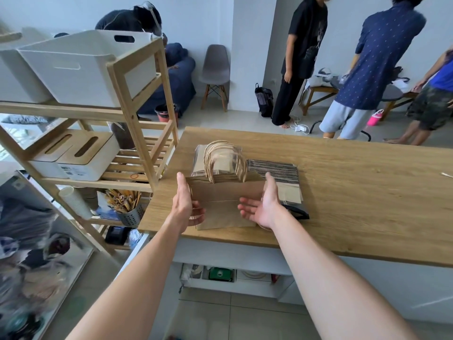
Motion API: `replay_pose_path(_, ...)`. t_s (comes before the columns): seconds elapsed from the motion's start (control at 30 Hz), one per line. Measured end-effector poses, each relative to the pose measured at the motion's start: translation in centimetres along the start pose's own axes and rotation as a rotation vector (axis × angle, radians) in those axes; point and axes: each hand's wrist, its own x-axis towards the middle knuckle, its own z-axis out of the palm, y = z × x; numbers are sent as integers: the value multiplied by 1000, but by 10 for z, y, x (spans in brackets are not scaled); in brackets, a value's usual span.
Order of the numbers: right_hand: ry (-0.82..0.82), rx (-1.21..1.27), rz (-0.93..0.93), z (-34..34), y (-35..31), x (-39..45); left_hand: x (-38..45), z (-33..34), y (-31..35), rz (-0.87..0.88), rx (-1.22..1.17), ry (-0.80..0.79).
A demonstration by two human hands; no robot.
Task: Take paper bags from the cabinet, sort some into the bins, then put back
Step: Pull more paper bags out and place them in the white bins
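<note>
A stack of flat brown paper bags [221, 200] with twisted paper handles lies on the wooden counter [343, 192] near its front left corner. My left hand [185, 202] is at the stack's left edge, fingers straight and spread, thumb up along the side. My right hand [262, 204] is at the stack's right edge, palm turned inward, fingers relaxed. Beside and partly under the stack lies a black-and-white striped bag [274, 169], and a clear-wrapped bundle [203, 158] lies behind it. Two white bins [81, 67] stand on top of the wooden shelf unit [137, 114] at the left.
The shelf unit holds white lidded boxes [81, 155] and a metal cup of utensils [130, 212]. An open cabinet compartment [232, 276] shows under the counter. Several people stand beyond the counter near a grey chair [215, 69] and low tables.
</note>
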Motion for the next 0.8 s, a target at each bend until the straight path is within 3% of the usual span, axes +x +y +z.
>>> replay_pose_path(0.4, -103, -128, 219, 2, -10, 7, -19, 2, 37, -225, 210, -68)
replay_pose_path(0.6, -71, -255, 181, 10, -22, -14, -26, 1, 53, -244, 255, -86)
replay_pose_path(0.8, -124, -301, 50, 31, -91, -43, -27, 14, 108, -182, 277, -166)
